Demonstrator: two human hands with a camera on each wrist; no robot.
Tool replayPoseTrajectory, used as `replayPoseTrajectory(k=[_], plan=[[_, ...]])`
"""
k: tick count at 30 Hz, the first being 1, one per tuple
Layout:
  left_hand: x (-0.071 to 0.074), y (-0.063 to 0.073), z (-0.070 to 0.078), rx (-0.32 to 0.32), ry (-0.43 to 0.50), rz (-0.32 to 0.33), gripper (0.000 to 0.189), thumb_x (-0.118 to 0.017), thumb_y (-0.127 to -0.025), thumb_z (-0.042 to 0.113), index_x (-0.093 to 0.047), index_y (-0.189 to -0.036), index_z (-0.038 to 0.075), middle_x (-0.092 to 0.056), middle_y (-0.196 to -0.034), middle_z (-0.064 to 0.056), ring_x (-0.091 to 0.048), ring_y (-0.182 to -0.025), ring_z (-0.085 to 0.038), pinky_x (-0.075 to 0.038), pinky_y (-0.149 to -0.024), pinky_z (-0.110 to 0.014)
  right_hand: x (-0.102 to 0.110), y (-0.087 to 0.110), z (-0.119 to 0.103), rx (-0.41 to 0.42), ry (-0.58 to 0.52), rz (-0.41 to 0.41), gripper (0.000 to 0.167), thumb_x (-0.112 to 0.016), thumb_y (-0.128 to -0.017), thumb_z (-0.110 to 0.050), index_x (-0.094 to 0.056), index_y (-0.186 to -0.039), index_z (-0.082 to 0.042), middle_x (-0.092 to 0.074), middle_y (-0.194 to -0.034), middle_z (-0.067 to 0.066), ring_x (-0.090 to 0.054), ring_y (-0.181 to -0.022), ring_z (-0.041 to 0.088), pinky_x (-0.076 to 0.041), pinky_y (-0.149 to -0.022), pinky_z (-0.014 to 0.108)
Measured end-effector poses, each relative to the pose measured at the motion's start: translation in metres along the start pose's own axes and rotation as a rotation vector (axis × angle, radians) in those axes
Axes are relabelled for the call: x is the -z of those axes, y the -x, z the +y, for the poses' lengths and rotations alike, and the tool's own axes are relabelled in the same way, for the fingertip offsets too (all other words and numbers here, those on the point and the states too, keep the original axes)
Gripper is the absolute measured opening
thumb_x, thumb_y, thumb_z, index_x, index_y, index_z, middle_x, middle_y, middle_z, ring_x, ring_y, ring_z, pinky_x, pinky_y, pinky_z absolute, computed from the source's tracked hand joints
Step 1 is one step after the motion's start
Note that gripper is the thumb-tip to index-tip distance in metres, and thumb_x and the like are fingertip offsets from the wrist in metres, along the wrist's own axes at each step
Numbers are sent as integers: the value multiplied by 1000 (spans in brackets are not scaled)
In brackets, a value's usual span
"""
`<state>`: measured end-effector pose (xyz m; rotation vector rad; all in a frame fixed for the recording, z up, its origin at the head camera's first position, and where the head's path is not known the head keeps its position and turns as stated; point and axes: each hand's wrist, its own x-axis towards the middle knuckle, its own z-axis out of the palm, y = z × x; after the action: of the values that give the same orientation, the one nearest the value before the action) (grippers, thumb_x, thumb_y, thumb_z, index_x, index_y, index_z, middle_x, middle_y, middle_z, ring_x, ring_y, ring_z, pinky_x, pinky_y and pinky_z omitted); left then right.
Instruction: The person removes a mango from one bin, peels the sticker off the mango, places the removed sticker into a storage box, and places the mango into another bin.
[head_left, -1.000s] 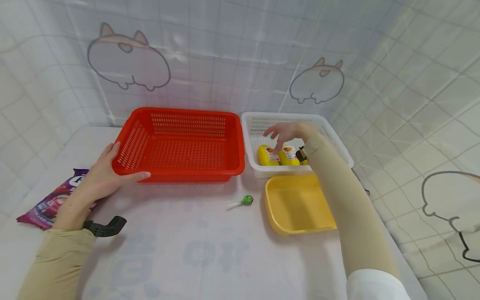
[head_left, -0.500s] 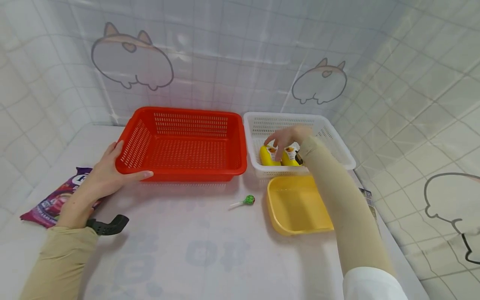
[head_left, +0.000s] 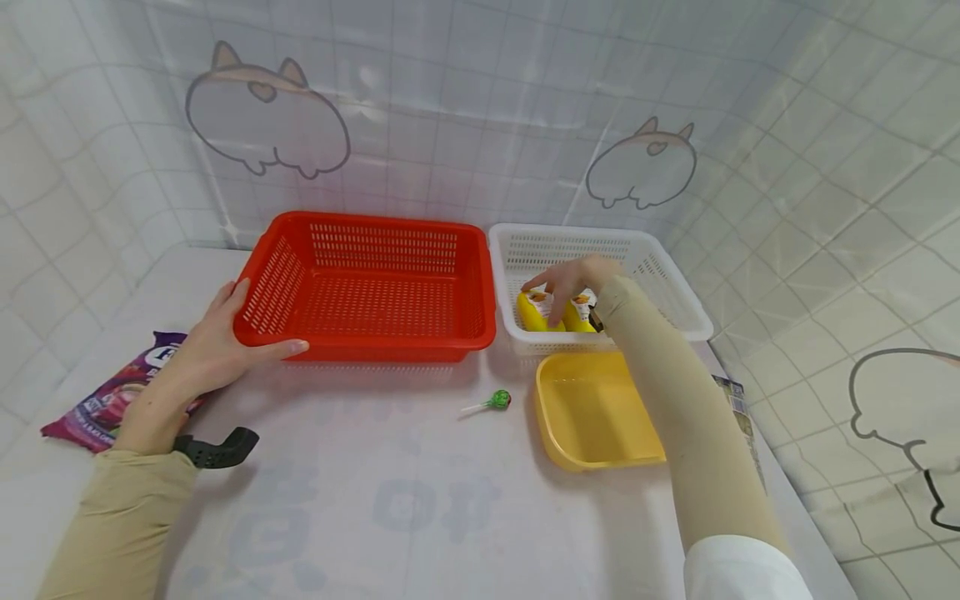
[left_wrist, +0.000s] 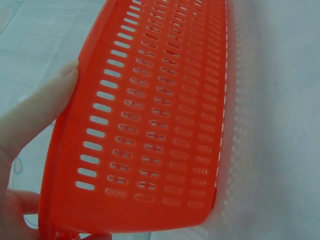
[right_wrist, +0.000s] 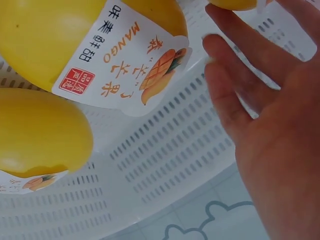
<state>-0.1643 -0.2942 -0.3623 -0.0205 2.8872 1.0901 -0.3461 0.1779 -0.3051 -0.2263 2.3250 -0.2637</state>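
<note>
Lowering right hand (head_left: 572, 279), fingers spread, onto mango packs (head_left: 542, 310); left hand (head_left: 213, 350) still grips red basket (head_left: 365, 287).

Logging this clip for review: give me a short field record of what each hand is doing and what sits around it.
left hand: grips corner of the red slotted plastic basket
right hand: open, over yellow mango-labelled packs in the white slotted plastic basket
yellow plastic tray: in front of white basket
green lollipop: on table
purple snack bag: by left wrist

A green lollipop (head_left: 494, 401) is seen at the centre, a yellow tray (head_left: 592, 410) at 3 o'clock, a purple snack bag (head_left: 112, 402) at 9 o'clock.
</note>
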Motion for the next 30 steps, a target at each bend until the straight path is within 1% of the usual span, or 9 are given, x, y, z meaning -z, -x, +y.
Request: replayPoseTrajectory(k=[2,8,13,16,19,26,28,30], plan=[[0,0,-1,-7,3,6,123,-73,-80,62,11,-160,21,10,-166,-21,-22,-138,-55,-31,-97,-80,-1,0,-1,-4,-6,3,94,-88,-74,-26,-38,-150,-46,-31,-161,5,-34,-140,35,-44,-104,64],[-1,0,0,-11,2,17,123,-73,-80,62,10,-160,20,7,-166,-23,-23,-137,-54,-33,-97,-79,-1,-4,-3,-18,-35,-16,94,-89,-73,-27,-38,-150,-48,-29,-162,4,-31,-142,34,-43,-105,64],[0,2,1,-7,10,10,123,-73,-81,61,12,-160,20,10,-166,-21,-21,-139,-55,-31,-98,-80,-1,-11,-3,-9,-1,-32,97,-90,-72,-29,-36,-151,-47,-30,-162,4,-30,-143,34,-39,-108,66],[0,2,1,-1,3,10,124,-73,-81,61,12,-160,18,9,-166,-22,-21,-138,-56,-32,-98,-79,-1,-14,-3,-1,1,-49,96,-90,-73,-27,-37,-151,-45,-29,-162,5,-28,-144,34,-35,-110,67],[-1,2,0,6,-12,8,124,-72,-82,61,12,-159,15,10,-165,-25,-21,-137,-57,-33,-96,-79,-1,-16,-3,9,-7,-58,94,-89,-74,-26,-38,-151,-44,-29,-162,6,-27,-144,34,-35,-110,67],[-1,1,1,-9,-11,23,123,-73,-81,61,9,-160,16,6,-165,-25,-24,-135,-56,-34,-96,-79,-4,-13,-4,-39,-87,-17,97,-93,-67,-27,-42,-145,-52,-31,-159,0,-31,-138,33,-47,-101,62],[-1,2,1,-10,-12,24,124,-73,-80,62,9,-160,16,5,-165,-25,-24,-135,-55,-34,-97,-78,-5,-11,-4,-45,-104,-8,97,-93,-65,-27,-43,-144,-52,-30,-159,-1,-31,-137,33,-47,-101,63],[-1,2,1,-10,-13,24,124,-73,-80,62,9,-160,16,5,-165,-25,-24,-136,-55,-34,-97,-78,-5,-9,-5,-29,-90,-10,96,-92,-67,-27,-42,-146,-50,-29,-160,0,-31,-138,34,-45,-103,64]])
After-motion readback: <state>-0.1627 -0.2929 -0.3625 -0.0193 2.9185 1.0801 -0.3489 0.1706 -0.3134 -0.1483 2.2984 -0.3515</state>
